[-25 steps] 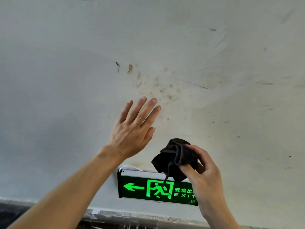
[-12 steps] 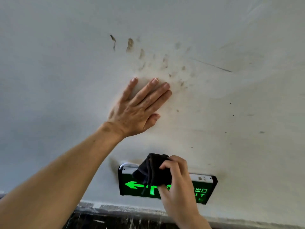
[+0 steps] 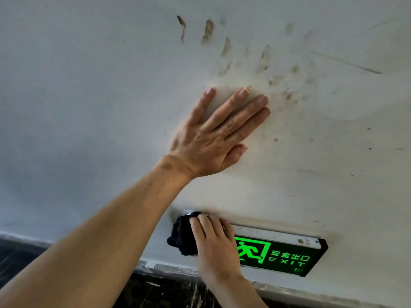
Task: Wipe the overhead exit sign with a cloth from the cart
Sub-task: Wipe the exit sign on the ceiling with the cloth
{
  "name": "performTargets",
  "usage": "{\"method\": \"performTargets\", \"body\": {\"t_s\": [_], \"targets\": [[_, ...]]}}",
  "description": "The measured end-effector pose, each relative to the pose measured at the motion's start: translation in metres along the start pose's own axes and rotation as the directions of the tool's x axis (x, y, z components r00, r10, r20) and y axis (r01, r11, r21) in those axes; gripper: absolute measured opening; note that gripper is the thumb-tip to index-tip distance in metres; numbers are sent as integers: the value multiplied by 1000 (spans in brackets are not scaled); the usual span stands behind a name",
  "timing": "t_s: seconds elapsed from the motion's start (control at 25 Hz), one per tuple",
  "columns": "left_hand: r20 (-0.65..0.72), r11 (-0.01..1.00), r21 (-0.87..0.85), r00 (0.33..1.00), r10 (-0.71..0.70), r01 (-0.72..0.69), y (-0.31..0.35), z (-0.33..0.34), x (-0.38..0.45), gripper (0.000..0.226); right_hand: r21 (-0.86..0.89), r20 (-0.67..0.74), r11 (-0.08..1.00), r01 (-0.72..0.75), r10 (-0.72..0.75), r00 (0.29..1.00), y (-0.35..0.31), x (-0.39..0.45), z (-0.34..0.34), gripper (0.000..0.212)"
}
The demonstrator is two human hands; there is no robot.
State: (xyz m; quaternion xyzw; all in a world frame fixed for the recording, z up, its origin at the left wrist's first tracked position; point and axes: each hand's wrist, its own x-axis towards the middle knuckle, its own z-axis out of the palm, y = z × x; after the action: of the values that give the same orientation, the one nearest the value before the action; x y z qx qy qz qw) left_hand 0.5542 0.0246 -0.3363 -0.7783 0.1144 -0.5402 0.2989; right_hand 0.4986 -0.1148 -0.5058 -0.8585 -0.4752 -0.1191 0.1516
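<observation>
A: Where is the exit sign (image 3: 282, 255)?

B: Low and right of centre, fixed up against the white ceiling (image 3: 89, 85). Its green face shows a running figure, some characters and the word EXIT. A pale strip runs along its top edge.

A: And the cloth (image 3: 181, 237)?

B: It's dark and bunched up, pressed against the left end of the sign. It covers that end, so the green face only shows from the running figure rightwards.

A: Which hand has it?

B: The right hand (image 3: 213, 243). Its fingers (image 3: 205, 221) are curled together over the top of the cloth, clamped on it, with the knuckles toward the camera.

A: What about the other hand?

B: The left hand (image 3: 213, 138) is flat on the ceiling, above the sign and well apart from it. Its fingers (image 3: 240, 110) are stretched out and slightly spread, holding nothing. The bare forearm runs down to the lower left corner.

A: Anything else up there?

B: Brownish smudges (image 3: 224, 47) are scattered across the ceiling just past the left fingertips. A dark band (image 3: 155, 287) runs along the bottom, below the ceiling's edge.
</observation>
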Motion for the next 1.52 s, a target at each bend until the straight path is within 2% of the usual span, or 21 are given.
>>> {"method": "performTargets", "body": {"t_s": [0.2,0.44,0.56,1.0,1.52], "targets": [[5,1000,7,1000,-1,0,0,-1,0,65,-63,-16,998,15,-16,1000,8,0,3,72],[17,1000,22,1000,5,-5,0,-3,0,65,-101,-81,995,16,-24,996,28,-11,-2,57],[20,999,33,1000,4,-5,-1,-4,0,65,-109,-85,994,0,-9,996,39,-18,-8,56],[7,996,84,1000,24,-25,-1,-5,1,65,-173,-105,978,-115,97,990,99,-56,-34,63],[4,997,78,1000,26,-27,-2,-5,2,65,-153,-49,949,-274,270,962,156,-87,-65,72]]}}
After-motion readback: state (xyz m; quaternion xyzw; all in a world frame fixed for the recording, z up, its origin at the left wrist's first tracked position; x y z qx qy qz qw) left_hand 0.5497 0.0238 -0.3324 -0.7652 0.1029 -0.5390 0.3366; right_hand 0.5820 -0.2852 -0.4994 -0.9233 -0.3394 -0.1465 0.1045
